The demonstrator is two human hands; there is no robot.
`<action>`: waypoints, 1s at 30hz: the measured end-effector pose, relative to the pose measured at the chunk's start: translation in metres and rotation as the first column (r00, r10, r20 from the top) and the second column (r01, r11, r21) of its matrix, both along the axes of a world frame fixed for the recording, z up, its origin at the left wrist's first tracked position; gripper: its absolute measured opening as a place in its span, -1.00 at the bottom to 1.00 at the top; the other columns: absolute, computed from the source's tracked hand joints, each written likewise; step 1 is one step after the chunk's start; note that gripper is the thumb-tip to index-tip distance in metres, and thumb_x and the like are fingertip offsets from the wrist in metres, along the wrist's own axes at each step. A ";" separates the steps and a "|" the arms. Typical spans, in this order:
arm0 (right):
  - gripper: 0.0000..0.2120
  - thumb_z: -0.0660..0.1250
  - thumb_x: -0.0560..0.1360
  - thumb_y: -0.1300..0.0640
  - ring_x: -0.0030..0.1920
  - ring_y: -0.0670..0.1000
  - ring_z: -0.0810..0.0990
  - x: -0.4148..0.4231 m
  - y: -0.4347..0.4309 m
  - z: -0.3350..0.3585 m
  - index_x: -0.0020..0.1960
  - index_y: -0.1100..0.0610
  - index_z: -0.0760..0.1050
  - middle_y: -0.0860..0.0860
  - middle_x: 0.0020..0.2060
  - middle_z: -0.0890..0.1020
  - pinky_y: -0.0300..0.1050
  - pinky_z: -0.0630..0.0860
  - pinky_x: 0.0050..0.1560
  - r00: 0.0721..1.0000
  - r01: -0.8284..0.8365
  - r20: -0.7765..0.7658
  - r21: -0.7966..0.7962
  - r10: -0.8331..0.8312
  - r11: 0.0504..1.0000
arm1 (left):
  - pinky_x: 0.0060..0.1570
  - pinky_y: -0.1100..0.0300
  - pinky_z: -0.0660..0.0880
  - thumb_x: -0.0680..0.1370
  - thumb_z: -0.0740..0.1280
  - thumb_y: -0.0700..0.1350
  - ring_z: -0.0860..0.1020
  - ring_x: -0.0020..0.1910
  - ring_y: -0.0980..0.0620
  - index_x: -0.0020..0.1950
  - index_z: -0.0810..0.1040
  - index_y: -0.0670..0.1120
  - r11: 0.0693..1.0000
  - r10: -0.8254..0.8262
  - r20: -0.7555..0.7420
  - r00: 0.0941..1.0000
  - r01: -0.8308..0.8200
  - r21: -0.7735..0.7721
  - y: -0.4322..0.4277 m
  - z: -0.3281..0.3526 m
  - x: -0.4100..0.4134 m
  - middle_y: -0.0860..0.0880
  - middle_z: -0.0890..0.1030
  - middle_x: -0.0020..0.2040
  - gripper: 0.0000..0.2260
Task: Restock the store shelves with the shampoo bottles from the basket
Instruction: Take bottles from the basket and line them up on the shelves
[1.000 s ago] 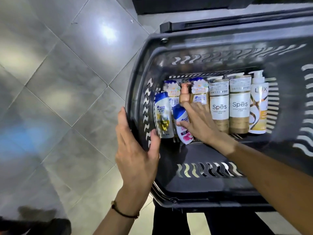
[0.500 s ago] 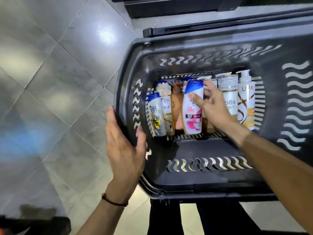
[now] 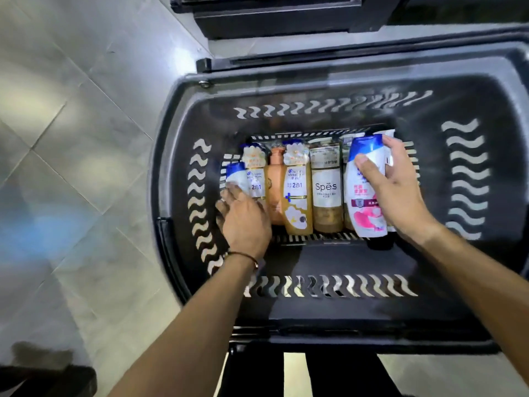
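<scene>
A black plastic basket (image 3: 183,179) holds a row of shampoo bottles lying on its floor. My right hand (image 3: 398,193) grips a white bottle with a blue cap and pink label (image 3: 365,207), lifted over the right end of the row. My left hand (image 3: 243,222) reaches inside the basket and closes around a small white bottle with a blue cap (image 3: 236,177) at the row's left end. Between them lie a 2-in-1 bottle (image 3: 297,193), an orange bottle (image 3: 276,184) and a Spes bottle (image 3: 326,193).
The basket stands on a black frame (image 3: 249,373) over a grey tiled floor (image 3: 71,167). A dark shelf base (image 3: 272,15) runs along the top edge, beyond the basket. The near half of the basket floor (image 3: 337,262) is bare.
My right hand has carried the pink-label bottle up and to the right. My left hand has left the basket's rim and gone inside to the small bottle at the left end.
</scene>
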State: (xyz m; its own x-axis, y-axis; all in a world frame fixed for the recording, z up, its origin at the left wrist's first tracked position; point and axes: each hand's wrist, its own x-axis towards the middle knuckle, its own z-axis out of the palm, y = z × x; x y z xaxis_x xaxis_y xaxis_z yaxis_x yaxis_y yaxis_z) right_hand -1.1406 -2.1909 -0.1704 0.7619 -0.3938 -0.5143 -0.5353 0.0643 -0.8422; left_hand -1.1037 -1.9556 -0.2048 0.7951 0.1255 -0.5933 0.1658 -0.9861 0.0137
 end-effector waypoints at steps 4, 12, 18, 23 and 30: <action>-0.84 0.38 0.61 -0.05 -0.07 -0.11 0.73 -0.018 -0.013 -0.018 0.16 -0.06 0.52 -0.06 -0.02 0.73 -0.26 0.62 -0.18 0.998 0.025 -0.060 0.078 -0.020 0.997 | 0.29 -0.07 0.43 0.64 0.17 0.02 0.38 0.41 -0.27 0.53 0.17 -0.35 0.974 -0.028 0.105 0.994 0.004 0.227 -0.012 -0.055 -0.011 -0.32 0.38 0.43 -0.40; -0.78 0.40 0.59 -0.09 -0.19 0.02 0.66 -0.019 -0.008 -0.005 0.09 0.04 0.60 0.05 -0.17 0.69 -0.09 0.61 -0.25 0.991 0.112 -0.099 0.254 -0.089 0.961 | 0.19 -0.06 0.52 0.59 0.29 -0.24 0.54 0.19 -0.33 0.32 0.29 -0.27 1.000 0.020 0.260 0.965 -0.020 0.000 -0.016 -0.048 -0.021 -0.42 0.40 0.31 -0.66; -0.70 0.40 0.59 -0.06 -0.04 0.22 0.68 -0.002 -0.010 0.035 0.24 0.06 0.51 0.15 -0.02 0.68 0.40 0.62 0.01 0.983 0.150 -0.158 0.373 -0.096 0.916 | -0.20 -0.03 0.48 0.56 0.32 -0.11 0.52 -0.13 -0.20 0.10 0.34 -0.21 0.947 0.094 0.312 0.945 0.013 -0.322 -0.019 0.004 0.013 -0.24 0.50 0.01 -0.76; -0.78 0.39 0.60 -0.03 -0.21 0.23 0.68 0.013 -0.014 0.097 0.15 0.06 0.50 0.36 -0.05 0.64 0.12 0.65 -0.22 0.983 0.145 -0.165 0.414 -0.083 0.899 | -0.05 -0.25 0.58 0.53 0.34 0.03 0.61 -0.01 -0.24 0.13 0.26 -0.05 0.688 0.430 -0.057 0.901 -0.368 -0.626 -0.026 0.076 0.014 -0.18 0.55 0.06 -0.67; -0.79 0.43 0.54 -0.09 -0.18 0.17 0.74 0.031 -0.020 0.216 0.12 -0.04 0.56 0.19 -0.10 0.74 0.06 0.65 -0.24 0.975 0.175 -0.203 0.427 -0.094 0.887 | -0.21 0.08 0.60 0.31 0.56 0.00 0.67 -0.24 -0.02 0.19 0.53 -0.17 0.272 0.430 -0.535 0.727 -0.669 -0.691 -0.042 0.214 0.014 -0.05 0.72 -0.12 -0.46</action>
